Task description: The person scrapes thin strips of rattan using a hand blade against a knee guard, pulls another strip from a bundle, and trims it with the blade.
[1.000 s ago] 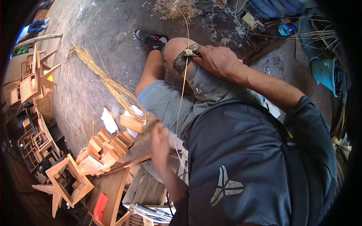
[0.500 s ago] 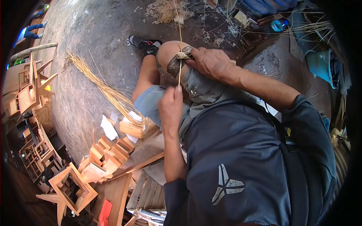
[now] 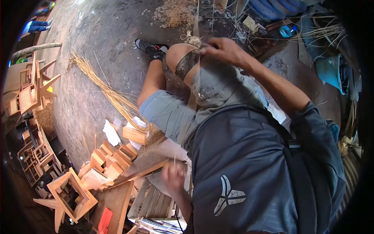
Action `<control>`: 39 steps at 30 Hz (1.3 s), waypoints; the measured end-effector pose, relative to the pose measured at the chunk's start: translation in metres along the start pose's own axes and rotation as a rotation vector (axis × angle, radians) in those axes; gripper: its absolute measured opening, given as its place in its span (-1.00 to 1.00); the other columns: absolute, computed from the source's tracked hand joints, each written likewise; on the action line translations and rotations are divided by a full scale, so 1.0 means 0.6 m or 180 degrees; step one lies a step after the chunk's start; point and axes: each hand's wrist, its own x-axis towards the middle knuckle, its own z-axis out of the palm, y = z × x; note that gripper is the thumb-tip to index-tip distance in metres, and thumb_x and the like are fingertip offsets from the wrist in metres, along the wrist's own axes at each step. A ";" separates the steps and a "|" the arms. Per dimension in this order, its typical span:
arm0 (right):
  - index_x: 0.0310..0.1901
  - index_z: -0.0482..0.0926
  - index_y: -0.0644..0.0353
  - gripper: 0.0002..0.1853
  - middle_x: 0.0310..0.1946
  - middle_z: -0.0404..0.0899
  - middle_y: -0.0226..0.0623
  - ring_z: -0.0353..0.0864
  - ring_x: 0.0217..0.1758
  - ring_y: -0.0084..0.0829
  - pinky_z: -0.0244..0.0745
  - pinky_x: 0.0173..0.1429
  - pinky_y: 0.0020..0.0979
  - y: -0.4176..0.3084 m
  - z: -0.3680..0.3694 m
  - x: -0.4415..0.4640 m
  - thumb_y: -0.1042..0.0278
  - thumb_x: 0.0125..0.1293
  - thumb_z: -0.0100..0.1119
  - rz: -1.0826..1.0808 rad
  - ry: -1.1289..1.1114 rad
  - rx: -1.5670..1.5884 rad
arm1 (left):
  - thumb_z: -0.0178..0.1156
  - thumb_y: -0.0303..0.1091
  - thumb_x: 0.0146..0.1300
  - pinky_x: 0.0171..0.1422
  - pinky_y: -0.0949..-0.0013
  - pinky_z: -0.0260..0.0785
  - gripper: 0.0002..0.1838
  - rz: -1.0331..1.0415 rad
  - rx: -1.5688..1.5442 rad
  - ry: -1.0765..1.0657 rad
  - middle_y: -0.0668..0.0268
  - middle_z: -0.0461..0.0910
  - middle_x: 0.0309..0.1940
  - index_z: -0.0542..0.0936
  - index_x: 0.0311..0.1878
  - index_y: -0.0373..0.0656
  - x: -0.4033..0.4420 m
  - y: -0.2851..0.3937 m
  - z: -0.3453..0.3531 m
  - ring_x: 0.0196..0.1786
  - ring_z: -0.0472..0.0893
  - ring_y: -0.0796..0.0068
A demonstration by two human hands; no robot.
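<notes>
Over my raised right knee, my right hand [image 3: 224, 50] is closed, thumb and finger pinched beside a dark knee pad [image 3: 187, 65]. What it grips is hidden. A pale knotted tuft [image 3: 193, 40] sits by its fingertips. A long thin cane strip [image 3: 198, 78], blurred by motion, runs past these fingers toward my lap. My left hand [image 3: 173, 175] is low beside my torso, smeared but curled closed, a thin pale end of strip standing up from its fingers. The strip's course between lap and left hand is hard to follow.
A bundle of cane strips [image 3: 105, 91] lies on the floor at left, near stacked wood blocks [image 3: 107, 162]. Wooden stool frames [image 3: 72, 195] stand at lower left. Shavings [image 3: 175, 13] lie ahead. A blue bucket [image 3: 329, 72] and loose strips [image 3: 323, 29] are at right.
My left hand has swept down from the knee to beside my torso. My right hand has shifted slightly up and right, still at the knee. The strip has moved right and blurred.
</notes>
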 end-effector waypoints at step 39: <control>-0.27 0.50 0.25 -0.60 -0.51 0.61 0.00 0.64 -0.42 -0.01 0.54 -0.34 -0.12 -0.054 0.062 -0.012 0.00 0.38 -0.01 -0.0492 0.0112 -0.1585 | 0.10 -0.29 0.28 -0.30 0.21 0.28 -0.73 -0.1482 0.3304 0.0649 0.17 0.43 -0.59 0.46 -0.41 -0.33 -0.033 -0.023 -0.116 -0.47 0.38 0.29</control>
